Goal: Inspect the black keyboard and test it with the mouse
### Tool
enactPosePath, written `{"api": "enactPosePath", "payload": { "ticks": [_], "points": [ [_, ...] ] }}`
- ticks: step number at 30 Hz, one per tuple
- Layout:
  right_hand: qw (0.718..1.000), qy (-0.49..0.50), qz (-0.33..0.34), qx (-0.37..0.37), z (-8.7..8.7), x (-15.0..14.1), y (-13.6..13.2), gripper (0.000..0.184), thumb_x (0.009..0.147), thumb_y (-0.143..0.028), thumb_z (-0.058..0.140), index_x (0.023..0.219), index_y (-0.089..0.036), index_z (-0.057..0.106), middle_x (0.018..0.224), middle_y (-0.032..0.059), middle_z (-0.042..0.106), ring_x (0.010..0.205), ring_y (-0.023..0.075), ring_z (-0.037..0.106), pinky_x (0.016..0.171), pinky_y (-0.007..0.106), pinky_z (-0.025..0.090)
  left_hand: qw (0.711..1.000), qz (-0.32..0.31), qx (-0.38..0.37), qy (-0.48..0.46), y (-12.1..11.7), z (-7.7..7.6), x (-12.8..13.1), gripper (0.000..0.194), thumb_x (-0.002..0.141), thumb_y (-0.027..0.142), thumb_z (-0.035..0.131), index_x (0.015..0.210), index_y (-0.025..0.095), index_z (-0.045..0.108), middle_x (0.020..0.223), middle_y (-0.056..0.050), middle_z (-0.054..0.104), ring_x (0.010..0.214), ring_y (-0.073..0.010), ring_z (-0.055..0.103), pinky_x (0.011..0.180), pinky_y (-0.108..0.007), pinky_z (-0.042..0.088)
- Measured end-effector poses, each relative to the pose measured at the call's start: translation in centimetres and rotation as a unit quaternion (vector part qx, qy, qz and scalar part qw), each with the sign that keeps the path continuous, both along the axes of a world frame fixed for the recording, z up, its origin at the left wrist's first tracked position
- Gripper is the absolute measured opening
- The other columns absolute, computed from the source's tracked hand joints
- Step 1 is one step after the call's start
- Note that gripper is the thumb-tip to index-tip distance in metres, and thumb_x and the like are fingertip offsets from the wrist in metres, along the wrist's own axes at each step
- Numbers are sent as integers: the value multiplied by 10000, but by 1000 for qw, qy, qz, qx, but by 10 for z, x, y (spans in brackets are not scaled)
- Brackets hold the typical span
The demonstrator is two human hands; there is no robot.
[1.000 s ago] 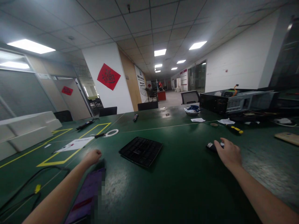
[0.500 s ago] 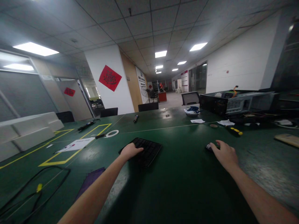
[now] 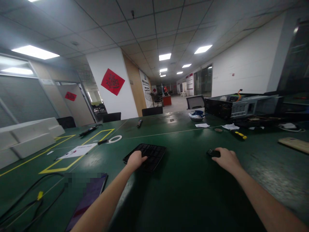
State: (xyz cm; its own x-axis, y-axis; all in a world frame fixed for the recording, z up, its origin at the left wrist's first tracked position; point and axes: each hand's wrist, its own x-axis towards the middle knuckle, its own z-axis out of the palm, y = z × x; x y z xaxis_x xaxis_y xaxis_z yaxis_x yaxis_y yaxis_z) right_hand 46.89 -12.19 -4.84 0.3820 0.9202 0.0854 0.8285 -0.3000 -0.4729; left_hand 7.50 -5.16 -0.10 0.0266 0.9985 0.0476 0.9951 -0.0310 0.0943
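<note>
My left hand (image 3: 134,161) is closed on the near left side of a black, shallow tray (image 3: 154,155) divided into a grid, with the thumb lying over its top. The tray is low over the green table or resting on it; I cannot tell which. Off to the right, my right hand (image 3: 229,160) grips a small black object (image 3: 213,153) between thumb and fingers, just at the tabletop. Its kind does not show. Beside my left forearm lies a dark purple, flat panel (image 3: 89,193), partly covered by the arm and blurred by blocks.
An opened black computer case (image 3: 219,108) stands back right, near a yellow-handled tool (image 3: 239,135) and a bowl (image 3: 196,116) with cloth. White tape roll (image 3: 115,139), printed paper (image 3: 77,151) and black cable (image 3: 41,206) lie left. White blocks (image 3: 29,138) line the far left.
The small black object has come further out in front of my right fingers and a little leftward. The tray looks flatter than before. More of the purple panel shows beside my left forearm.
</note>
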Motion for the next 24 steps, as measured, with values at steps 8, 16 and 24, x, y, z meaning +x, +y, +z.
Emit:
{"api": "enactPosePath", "payload": {
  "ticks": [8,16,24],
  "points": [
    [905,305,291,57,37,-83,-33,483,657,-273,601,1122,-224,481,1158,42,539,1060,195,516,958,394,392,820,-151,24,-552,-74,-10,80,300,758,391,545,938,152,528,897,-76,598,814,-178,569,707,-259,434],
    [843,347,399,95,14,-105,-39,443,657,-224,616,1077,-175,484,1132,94,507,1079,230,483,962,418,397,768,-208,-16,-605,-103,-25,95,324,750,346,594,1001,173,488,834,-35,528,737,-142,488,652,-249,402],
    [845,313,425,85,10,-101,-38,425,653,-256,614,1065,-179,538,1077,99,526,1008,242,507,933,458,407,789,-239,-21,-565,-100,-34,88,334,725,354,624,988,184,507,829,-30,519,751,-154,479,681,-263,384]
  ]
}}
